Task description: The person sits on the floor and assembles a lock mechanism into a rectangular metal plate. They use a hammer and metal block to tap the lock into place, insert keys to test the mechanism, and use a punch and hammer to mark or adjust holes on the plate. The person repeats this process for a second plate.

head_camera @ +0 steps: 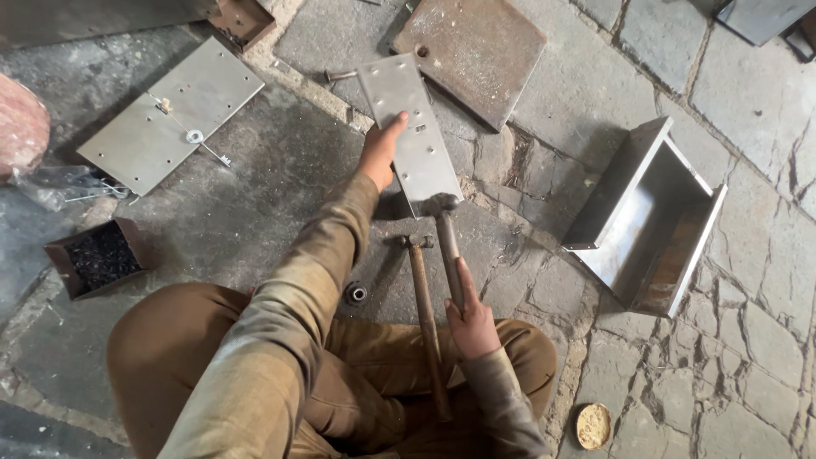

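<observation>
Head view: your left hand (380, 150) presses flat on the narrow steel plate (410, 136), fingers together, thumb lying along the plate's left edge. The plate lies tilted on the stone floor (765, 255), its far end overlapping the rusty square plate (476, 51).

Your right hand (470, 316) is wrapped tight round the handle of the hammer (448, 246), fingers curled together. The hammer head sits at the plate's near edge, touching or just above it; can't tell which.

A second hammer (422, 314) lies just left of the first, handle running back over your lap, nobody holding it.

Count: two hammers, three flat plates, one steel tray, one small box.

The third plate, a grey steel sheet (174, 115), lies far left with small fittings on it. The small dark box (98, 257), open-topped and full of black bits, sits near left, well apart from the hammers. The open steel tray (650, 217) stands to the right, one long side open towards you. A small black ring (358, 293) sits beside your left knee. A round yellowish disc (593, 425) lies near right.

Open floor between the tray and the hammers; far right is bare stone.

No labels visible on anything.
</observation>
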A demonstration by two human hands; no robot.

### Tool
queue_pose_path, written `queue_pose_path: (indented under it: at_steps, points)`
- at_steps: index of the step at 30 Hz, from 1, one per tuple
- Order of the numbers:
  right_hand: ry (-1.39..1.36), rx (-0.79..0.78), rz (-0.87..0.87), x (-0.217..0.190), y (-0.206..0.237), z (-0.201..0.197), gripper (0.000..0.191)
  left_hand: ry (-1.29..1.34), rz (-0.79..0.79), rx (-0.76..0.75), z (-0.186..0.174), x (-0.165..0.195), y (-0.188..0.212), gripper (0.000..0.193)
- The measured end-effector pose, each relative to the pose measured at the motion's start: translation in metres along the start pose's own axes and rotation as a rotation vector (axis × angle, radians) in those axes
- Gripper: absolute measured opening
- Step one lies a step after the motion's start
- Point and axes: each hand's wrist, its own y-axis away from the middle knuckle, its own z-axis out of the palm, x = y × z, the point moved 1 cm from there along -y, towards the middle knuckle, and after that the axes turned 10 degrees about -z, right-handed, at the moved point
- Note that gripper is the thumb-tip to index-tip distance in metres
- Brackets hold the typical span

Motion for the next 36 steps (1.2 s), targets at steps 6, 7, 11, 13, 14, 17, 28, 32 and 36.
queue_pose_path:
  at_steps: [6,7,11,13,14,17,28,32,36]
  points:
    - [-0.158,0.061,0.076,-0.018,0.016,-0.026,0.087,-0.117,0.062,0.071,0.011,-0.034,0.016,0.062]
    - [-0.163,0.081,0.046,-0.024,0.016,-0.034,0.088,-0.122,0.123,0.058,0.012,-0.038,0.019,0.062]
    - [-0.569,0.21,-0.138,-0.045,0.019,-0.08,0.086,-0.179,0.134,0.04,0.005,-0.04,0.018,0.058]
    - [-0.773,0.377,-0.509,-0.049,0.02,-0.094,0.081,-0.196,0.16,0.034,0.002,-0.039,0.013,0.055]
    - [-0.839,0.322,-0.589,-0.048,0.017,-0.093,0.054,-0.204,0.176,0.03,0.001,-0.04,0.011,0.053]
    - [-0.535,0.351,-0.661,-0.036,-0.001,-0.067,0.06,-0.158,0.25,0.034,0.001,-0.044,0.007,0.048]
    - [-0.321,0.242,-0.272,-0.003,-0.005,-0.03,0.077,-0.15,0.218,0.05,0.001,-0.043,0.009,0.036]
    - [-0.015,0.092,-0.316,-0.004,-0.015,-0.01,0.081,-0.072,0.255,-0.003,0.001,-0.045,0.012,0.033]
    - [0.006,0.003,-0.077,-0.007,-0.02,-0.009,0.079,-0.156,0.166,-0.02,0.0,-0.043,0.019,0.037]
